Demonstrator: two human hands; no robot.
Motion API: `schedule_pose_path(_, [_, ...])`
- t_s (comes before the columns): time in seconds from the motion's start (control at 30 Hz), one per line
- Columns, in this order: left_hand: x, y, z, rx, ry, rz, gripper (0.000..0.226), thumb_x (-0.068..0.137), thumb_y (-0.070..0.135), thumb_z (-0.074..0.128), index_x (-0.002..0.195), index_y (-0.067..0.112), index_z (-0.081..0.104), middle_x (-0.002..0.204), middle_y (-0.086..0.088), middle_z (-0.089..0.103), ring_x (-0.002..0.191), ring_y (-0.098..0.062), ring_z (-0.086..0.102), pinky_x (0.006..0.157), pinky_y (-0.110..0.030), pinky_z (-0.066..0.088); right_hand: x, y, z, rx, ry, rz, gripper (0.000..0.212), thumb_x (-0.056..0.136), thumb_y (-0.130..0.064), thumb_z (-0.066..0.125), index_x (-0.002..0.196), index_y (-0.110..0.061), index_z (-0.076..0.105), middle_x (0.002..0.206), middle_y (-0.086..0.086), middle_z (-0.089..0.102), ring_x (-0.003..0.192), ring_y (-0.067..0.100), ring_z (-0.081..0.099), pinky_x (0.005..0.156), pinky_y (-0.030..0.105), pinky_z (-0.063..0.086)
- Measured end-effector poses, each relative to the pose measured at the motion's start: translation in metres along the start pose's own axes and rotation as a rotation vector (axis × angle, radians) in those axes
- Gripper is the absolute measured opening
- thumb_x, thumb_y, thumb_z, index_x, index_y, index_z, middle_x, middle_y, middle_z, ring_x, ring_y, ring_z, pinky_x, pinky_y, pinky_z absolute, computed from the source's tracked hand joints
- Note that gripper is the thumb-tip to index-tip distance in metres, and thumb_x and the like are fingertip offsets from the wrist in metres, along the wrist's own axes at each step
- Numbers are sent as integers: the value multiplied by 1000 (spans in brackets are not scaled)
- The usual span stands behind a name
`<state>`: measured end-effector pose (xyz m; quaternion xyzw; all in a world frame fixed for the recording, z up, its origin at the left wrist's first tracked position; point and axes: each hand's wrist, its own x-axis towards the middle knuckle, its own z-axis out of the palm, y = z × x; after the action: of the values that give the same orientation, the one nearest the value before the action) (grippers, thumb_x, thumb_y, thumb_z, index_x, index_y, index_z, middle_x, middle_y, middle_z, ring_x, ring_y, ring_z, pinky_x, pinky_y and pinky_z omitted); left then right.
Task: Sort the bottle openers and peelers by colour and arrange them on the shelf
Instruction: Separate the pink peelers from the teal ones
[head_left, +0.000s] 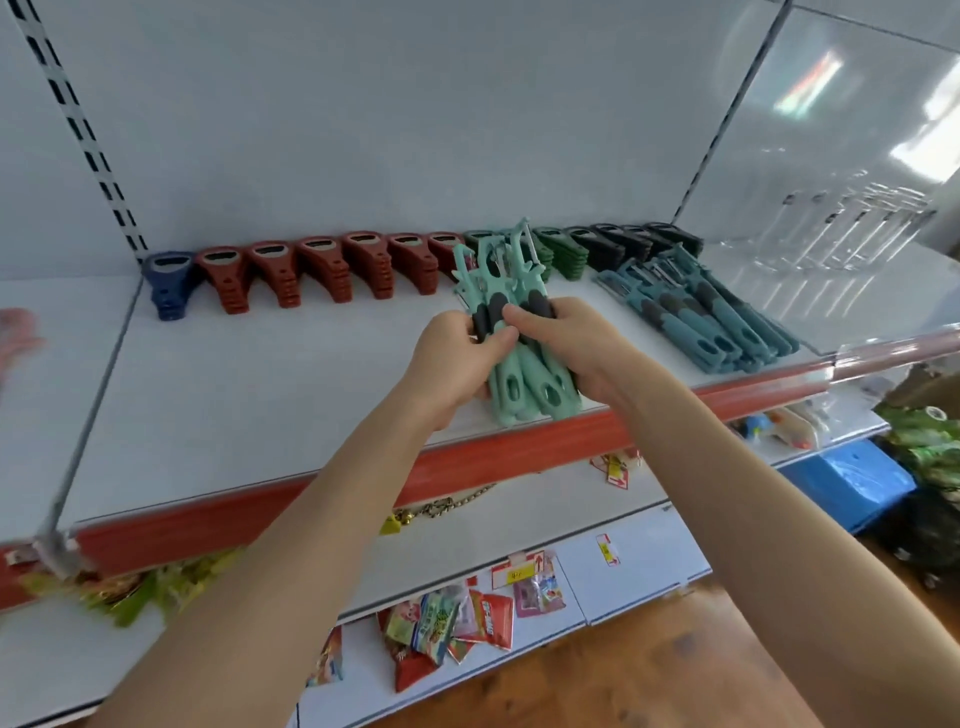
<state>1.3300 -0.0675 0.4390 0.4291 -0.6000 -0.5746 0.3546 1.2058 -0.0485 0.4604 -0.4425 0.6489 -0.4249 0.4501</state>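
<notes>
Over the front edge of the shelf, both hands are holding a bunch of mint-green peelers, with the handles pointing toward the person and the blade heads toward the back wall. The left hand is curling round the bunch from its side, its thumb pressing on the dark grip pads. The right hand is wrapping it from the other side, thumb lying across the top.

Bottle openers are standing in a row at the back, grouped blue, red, green and black. A set of darker teal peelers is lying flat to the right.

The peelers are probably light and stiff, being hard plastic with rubbery pads. As a loose bunch they are likely to fan out and slide against each other. The padded middle looks like the safest place to squeeze, well clear of the metal blades at the far end.
</notes>
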Motion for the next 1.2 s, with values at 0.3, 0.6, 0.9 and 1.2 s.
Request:
schedule_pose_path(0.3, [10,-1,46,292,249,53,42,82,37,61,92,-4,62,85,-21,68,82,-33,66,75,-50,53,23,16,-38,-162,-75,-34,33,93,-27,54,103,4,59,76,7,60,65,15,58,60,24,49])
schedule_pose_path(0.6, [11,-5,61,601,437,123,29,89,29,56,97,1,57,94,-12,62,85,-20,55,65,-28,39,18,20,-51,-223,-41,-113,42,91,-26,56,113,9,52,88,17,58,74,21,50,58,29,40])
schedule_pose_path(0.9, [9,-3,51,755,270,240,35,93,26,50,114,-2,55,112,-14,57,100,-25,51,77,-24,34,15,28,-61,-333,18,-212,44,93,-23,53,132,-5,42,125,12,53,104,22,54,87,32,44])
schedule_pose_path(1.2, [6,-2,47,822,88,217,45,96,34,43,131,6,43,133,-12,48,120,-22,45,79,-16,28,17,32,-54,-442,17,-285,38,94,-21,50,129,-5,49,123,12,56,110,25,53,92,34,44])
